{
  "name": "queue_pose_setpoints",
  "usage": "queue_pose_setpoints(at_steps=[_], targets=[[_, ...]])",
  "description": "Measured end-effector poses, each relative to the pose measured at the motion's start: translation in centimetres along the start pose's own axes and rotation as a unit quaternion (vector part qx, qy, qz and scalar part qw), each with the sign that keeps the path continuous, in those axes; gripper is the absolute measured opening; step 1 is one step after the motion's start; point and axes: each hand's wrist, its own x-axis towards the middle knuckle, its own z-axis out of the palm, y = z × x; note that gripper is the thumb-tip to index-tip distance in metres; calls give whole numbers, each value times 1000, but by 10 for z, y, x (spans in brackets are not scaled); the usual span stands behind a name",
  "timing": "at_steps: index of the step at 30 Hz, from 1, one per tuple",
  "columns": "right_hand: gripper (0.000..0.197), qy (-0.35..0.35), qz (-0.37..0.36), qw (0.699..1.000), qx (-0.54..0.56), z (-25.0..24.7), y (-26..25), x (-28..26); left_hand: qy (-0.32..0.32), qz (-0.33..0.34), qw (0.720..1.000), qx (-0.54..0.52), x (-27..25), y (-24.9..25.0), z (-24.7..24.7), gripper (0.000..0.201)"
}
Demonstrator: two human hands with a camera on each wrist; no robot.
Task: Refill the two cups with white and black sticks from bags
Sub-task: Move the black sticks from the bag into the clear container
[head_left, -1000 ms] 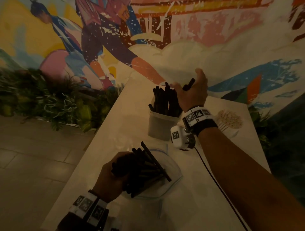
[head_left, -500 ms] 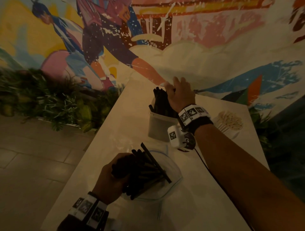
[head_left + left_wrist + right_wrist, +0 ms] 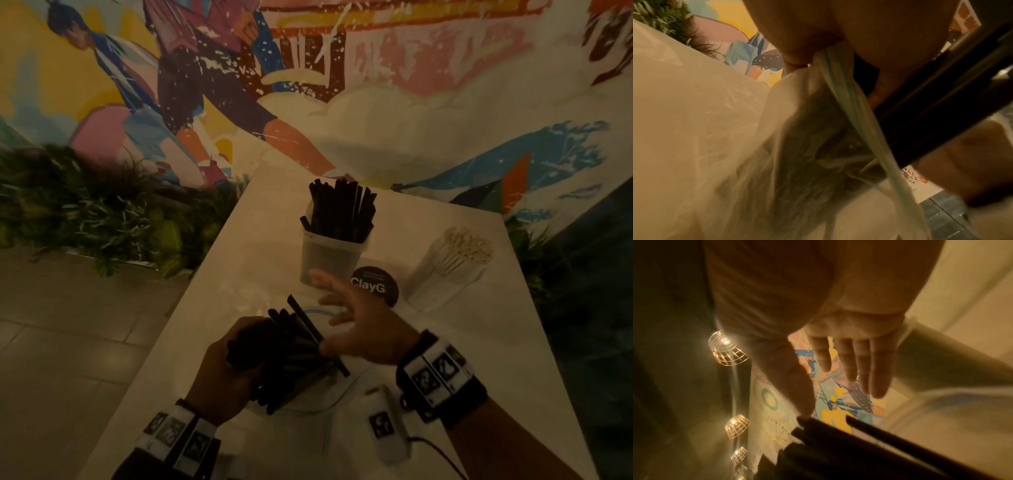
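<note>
— Behind the desk (image 3: 219,274), what fills the room?

— A painted wall (image 3: 428,102), green plants (image 3: 102,212) at its foot on the left, grey floor tiles (image 3: 68,342) below them.

— And on the pale desk?

— Far end: a cup of black sticks (image 3: 337,236); right of it a clear cup of white sticks (image 3: 452,270); a round black coaster (image 3: 376,286) between them. Nearer lies a clear bag (image 3: 322,394).

— The hands?

— The left hand (image 3: 226,373) grips a bundle of black sticks (image 3: 291,356) over the bag. The right hand (image 3: 370,332) hovers beside the bundle, fingers (image 3: 879,369) straight, holding nothing.
</note>
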Motion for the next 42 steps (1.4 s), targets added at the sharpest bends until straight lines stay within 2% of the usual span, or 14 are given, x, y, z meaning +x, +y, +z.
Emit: queue_pose_setpoints(at_steps=[3, 6, 9, 13, 16, 19, 21, 24, 27, 29, 30, 36, 42], targets=[[126, -68, 23, 996, -49, 17, 14, -18, -15, 24, 999, 23, 1, 7, 5, 41], [140, -83, 30, 991, -102, 35, 21, -26, -31, 44, 997, 48, 2, 12, 9, 52], [146, -62, 25, 985, -160, 48, 29, -21, -59, 39, 996, 60, 5, 14, 14, 67], [149, -1, -17, 989, -147, 65, 38, -10, -62, 46, 994, 76, 6, 14, 20, 76], [140, 50, -24, 995, -85, 67, 40, -8, -70, 38, 993, 89, 6, 15, 19, 87], [128, 80, -27, 996, -26, 63, 40, -10, -75, 38, 994, 64, 4, 14, 13, 88], [110, 119, -44, 992, -23, 61, 41, -12, -78, 37, 994, 62, 4, 15, 11, 88], [68, 180, -98, 978, -45, 62, 50, -11, -102, 27, 993, 55, 4, 18, 12, 91], [43, 206, -94, 973, -39, 64, 54, -8, -125, 38, 985, 111, 3, 18, 11, 100], [38, 217, -90, 971, -50, 66, 58, -5, -124, 35, 984, 122, 3, 18, 11, 111], [37, 221, -89, 969, -63, 67, 61, -3, -123, 41, 985, 112, 3, 18, 11, 108], [40, 253, -99, 954, -124, 68, 61, 3, -73, 64, 994, 52, 5, 23, 16, 76], [41, 293, -96, 938, -158, 63, 68, 9, -24, 38, 999, 7, 2, 19, 14, 48]])
